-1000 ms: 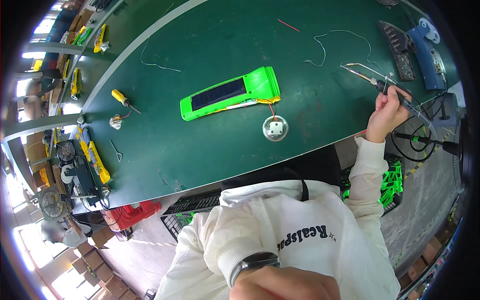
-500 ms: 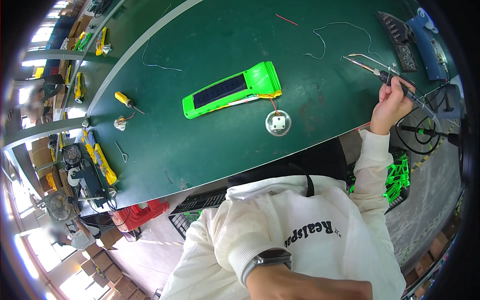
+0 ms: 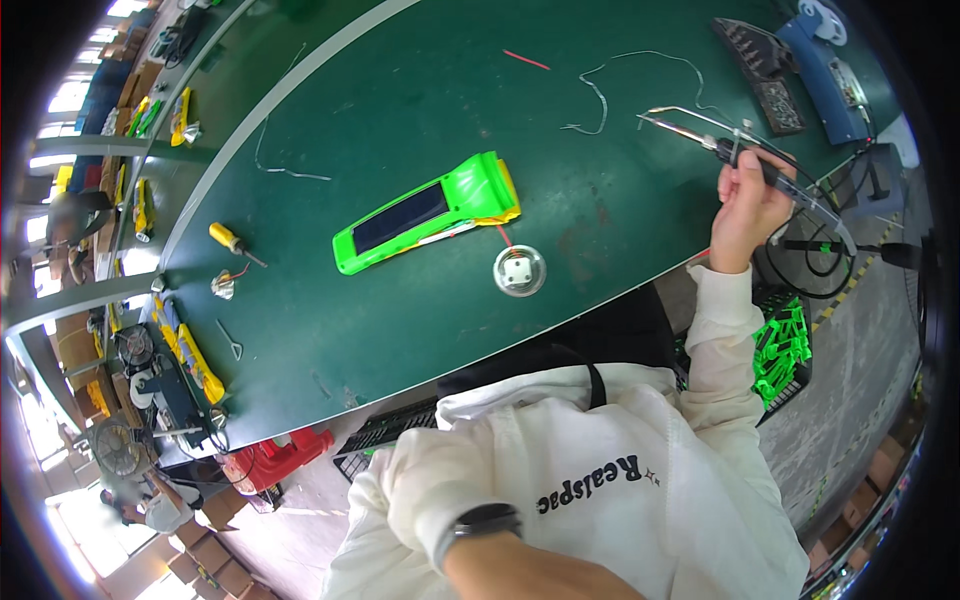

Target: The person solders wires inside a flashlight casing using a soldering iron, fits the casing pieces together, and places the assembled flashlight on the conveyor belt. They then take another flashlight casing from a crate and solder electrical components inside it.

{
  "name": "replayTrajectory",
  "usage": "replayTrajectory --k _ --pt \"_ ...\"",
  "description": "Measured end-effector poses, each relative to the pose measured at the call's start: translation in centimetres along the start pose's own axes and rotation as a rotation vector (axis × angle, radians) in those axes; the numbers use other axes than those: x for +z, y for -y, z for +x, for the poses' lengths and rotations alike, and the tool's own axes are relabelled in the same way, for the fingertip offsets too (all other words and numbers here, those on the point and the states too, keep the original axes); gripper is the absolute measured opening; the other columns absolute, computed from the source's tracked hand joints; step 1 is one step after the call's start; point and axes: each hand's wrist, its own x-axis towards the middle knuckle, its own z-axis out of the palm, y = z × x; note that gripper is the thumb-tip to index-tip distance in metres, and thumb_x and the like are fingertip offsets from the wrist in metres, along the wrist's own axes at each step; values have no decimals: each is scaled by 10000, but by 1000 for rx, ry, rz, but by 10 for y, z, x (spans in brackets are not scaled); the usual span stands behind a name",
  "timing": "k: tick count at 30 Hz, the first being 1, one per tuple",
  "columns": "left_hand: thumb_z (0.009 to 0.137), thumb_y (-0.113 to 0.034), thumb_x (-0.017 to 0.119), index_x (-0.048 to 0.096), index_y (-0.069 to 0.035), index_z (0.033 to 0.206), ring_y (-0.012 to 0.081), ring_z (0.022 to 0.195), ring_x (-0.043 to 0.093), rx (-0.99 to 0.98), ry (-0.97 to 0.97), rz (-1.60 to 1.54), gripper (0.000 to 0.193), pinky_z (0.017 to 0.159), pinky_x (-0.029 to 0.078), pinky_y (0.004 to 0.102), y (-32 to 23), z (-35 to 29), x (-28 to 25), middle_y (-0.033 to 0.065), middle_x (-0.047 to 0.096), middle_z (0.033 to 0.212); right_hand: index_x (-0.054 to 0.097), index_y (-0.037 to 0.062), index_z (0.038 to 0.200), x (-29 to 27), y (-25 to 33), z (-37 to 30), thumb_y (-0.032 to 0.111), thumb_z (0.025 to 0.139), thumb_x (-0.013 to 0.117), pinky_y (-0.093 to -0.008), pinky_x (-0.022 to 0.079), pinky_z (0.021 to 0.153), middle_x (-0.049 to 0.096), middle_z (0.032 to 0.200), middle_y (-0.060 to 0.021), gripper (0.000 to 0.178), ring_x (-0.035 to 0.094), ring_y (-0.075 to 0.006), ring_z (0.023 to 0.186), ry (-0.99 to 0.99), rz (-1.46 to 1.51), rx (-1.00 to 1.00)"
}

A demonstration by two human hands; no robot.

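Note:
My right hand [image 3: 748,205] is closed around the black handle of a soldering iron [image 3: 690,135], raised over the right side of the table. A thin metal feed tube runs along the iron to its tip, which points left. My left hand [image 3: 545,575] is at the bottom edge, below a dark wristwatch; its fingers are out of sight. A green flashlight body [image 3: 430,212] with a dark solar panel lies mid-table. Red wire joins its yellow-edged end to a round lamp head [image 3: 519,271], white plate facing up. Neither hand touches these.
A blue soldering station [image 3: 825,85] and a dark metal tray [image 3: 765,75] stand at the far right. Loose wire [image 3: 605,95], a yellow screwdriver [image 3: 228,238] and a small reflector [image 3: 224,285] lie about. Yellow flashlights [image 3: 190,355] line the left; a crate of green parts [image 3: 782,350] sits below, right.
The view has shifted, so the table's things appear further left and most sit slightly lower. My right hand keeps hold of the soldering iron; the left hand has sunk further past the bottom edge.

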Motion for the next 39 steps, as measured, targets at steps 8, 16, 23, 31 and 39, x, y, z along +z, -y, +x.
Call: replayTrajectory --k 8,16,23,31,39 --pt "1042 -126 442 560 160 1158 337 1063 640 300 -740 -26 330 908 544 394 -15 33 49 312 598 1103 548 3 1048 -1 2 -3 70 912 703 -209 426 517 614 778 -70 217 541 -82 589 91 90 8" --pt "1056 -285 401 495 178 1267 388 1118 623 -119 -268 -319 517 963 525 422 -12 37 31 381 547 1217 527 -6 982 4 3 -1 84 909 669 -240 381 455 555 711 -80 184 491 -117 509 47 -23 -39" --pt "1046 -515 309 368 229 1380 450 1152 603 19 -685 -266 818 1024 478 493 -15 51 73 423 520 1282 528 -7 1024 3 3 2 103 906 713 -221 405 478 606 750 -80 245 540 -102 550 44 44 -37" --pt "1085 -465 204 477 228 1307 442 1076 654 58 -219 -158 777 882 566 424 10 35 27 416 563 1232 532 3 1005 5 2 -1 100 909 698 -246 398 464 572 723 -71 215 512 -113 527 73 13 -75" --pt "1094 -417 173 492 221 1295 464 1080 655 -226 -399 -116 741 877 575 446 -18 37 29 419 556 1248 546 14 1024 2 -4 1 105 896 728 -224 415 468 606 712 -58 240 544 -98 535 79 -87 -112"
